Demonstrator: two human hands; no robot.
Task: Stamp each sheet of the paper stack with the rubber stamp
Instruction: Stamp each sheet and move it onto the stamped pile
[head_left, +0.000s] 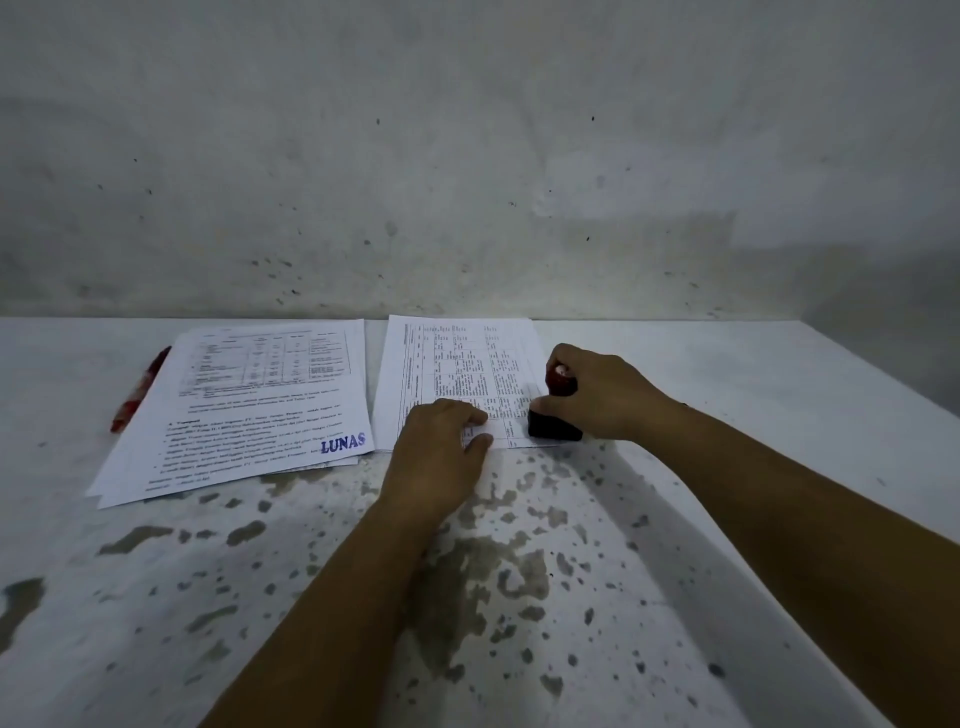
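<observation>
Pressing is the step judged to be in hand, and it is best done with both hands kept steady. Nearest the camera, the white-painted tabletop with worn grey patches (467, 597) is crossed by two bare forearms. The left hand (441, 457) is laid on the near edge of the right-hand stack of white printed sheets with a ruled table (452, 364), its fingers loosely curled and pressed down on the paper so that the top sheet is held against sliding; that pressure should be kept until the stamp is lifted. Just beside it, the right hand (597, 395) is curled round the dark red knob of the dark rubber stamp with a black block base (553, 426), which is seated on the near right corner of the same stack. The base should be pushed straight down, evenly, without rocking, then raised vertically so that the ink is not smeared. To the left, apart from this stack, a fanned pile of white text sheets bearing a blue "LUNAS" mark (249, 410) is lying, judged already stamped. A red pen (137, 392) rests at its far left edge.
</observation>
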